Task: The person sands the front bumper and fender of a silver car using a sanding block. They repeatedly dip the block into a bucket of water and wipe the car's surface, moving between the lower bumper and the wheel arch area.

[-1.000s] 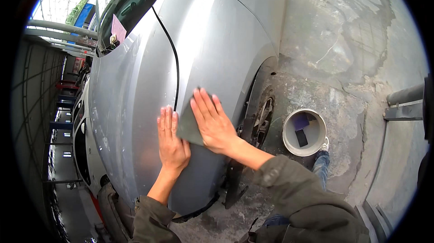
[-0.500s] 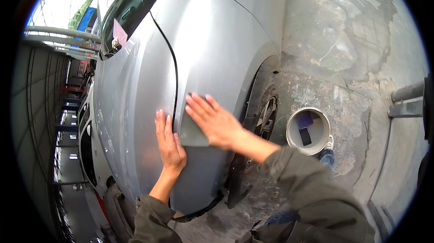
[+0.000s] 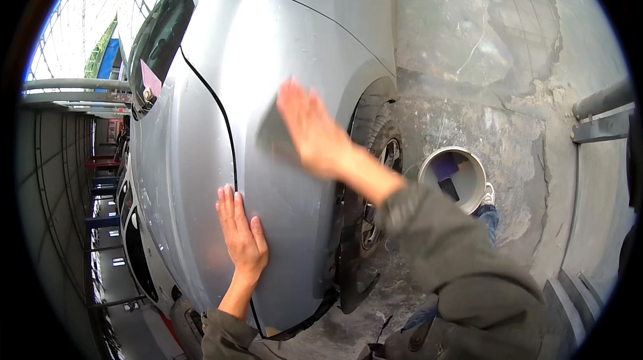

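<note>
A silver car fender point(image 3: 301, 58) lies in front of me, a dark curved gap parting it from the hood point(image 3: 184, 152). My right hand point(image 3: 311, 132) lies flat over a grey-green sheet of sandpaper point(image 3: 278, 133), holding it against the fender. Its fingers are blurred by motion, and part of the sheet is hidden under them. Lower and to the left, my left hand point(image 3: 242, 236) rests with outstretched fingers on the bodywork beside the gap, holding nothing.
A pale round bucket point(image 3: 479, 179) with a purple piece and a dark block inside stands on the concrete floor point(image 3: 455, 32), right of the wheel point(image 3: 388, 159). Beside it is a shoe point(image 3: 489, 194). Metal bars point(image 3: 603, 115) are at the right edge. Another car point(image 3: 144, 259) stands left.
My right hand and the sandpaper have slid up along the fender, away from my left hand. The left hand stays low on the bodywork. The whole view has shifted somewhat.
</note>
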Tool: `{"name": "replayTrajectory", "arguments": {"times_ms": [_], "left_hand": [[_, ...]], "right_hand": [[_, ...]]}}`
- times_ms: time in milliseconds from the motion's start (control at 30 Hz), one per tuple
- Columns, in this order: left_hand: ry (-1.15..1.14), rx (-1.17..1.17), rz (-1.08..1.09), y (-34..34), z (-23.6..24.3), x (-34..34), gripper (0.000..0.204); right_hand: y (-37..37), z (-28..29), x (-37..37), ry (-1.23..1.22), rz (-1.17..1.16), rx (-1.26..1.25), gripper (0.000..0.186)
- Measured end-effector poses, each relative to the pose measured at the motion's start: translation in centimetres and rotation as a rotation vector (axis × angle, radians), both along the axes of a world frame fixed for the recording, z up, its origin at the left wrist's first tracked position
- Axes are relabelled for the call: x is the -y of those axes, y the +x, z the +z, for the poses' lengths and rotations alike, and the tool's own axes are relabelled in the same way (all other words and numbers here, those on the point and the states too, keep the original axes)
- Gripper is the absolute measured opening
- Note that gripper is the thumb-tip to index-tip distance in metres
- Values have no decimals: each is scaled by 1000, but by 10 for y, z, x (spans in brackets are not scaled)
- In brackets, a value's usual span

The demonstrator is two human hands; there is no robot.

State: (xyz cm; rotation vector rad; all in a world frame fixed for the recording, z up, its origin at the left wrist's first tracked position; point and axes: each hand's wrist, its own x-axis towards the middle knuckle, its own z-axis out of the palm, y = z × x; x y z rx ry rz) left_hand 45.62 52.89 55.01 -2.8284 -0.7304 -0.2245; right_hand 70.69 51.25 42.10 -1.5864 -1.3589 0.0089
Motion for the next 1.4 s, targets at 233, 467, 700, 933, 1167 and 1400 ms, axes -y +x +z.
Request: {"name": "replayTrajectory", "arguments": {"times_ms": [233, 467, 700, 933, 1167, 1400], "left_hand": [[30, -22, 26, -9, -2, -2, 56], [32, -16, -13, -2, -3, -2, 57], [55, -20, 14, -5, -5, -3, 57], [70, -1, 0, -5, 0, 1, 54], [53, -13, 19, 4, -11, -2, 55], [64, -26, -6, 2, -7, 0, 56]], "right_hand": [[-80, 12, 22, -65, -197, -93, 75], [9, -13, 4, 128, 0, -82, 83], [-81, 11, 13, -127, -305, -368, 94], [-128, -1, 31, 29, -300, -906, 95], [-109, -10, 22, 46, -345, -963, 91], [-74, -27, 8, 154, -386, -858, 81]]}}
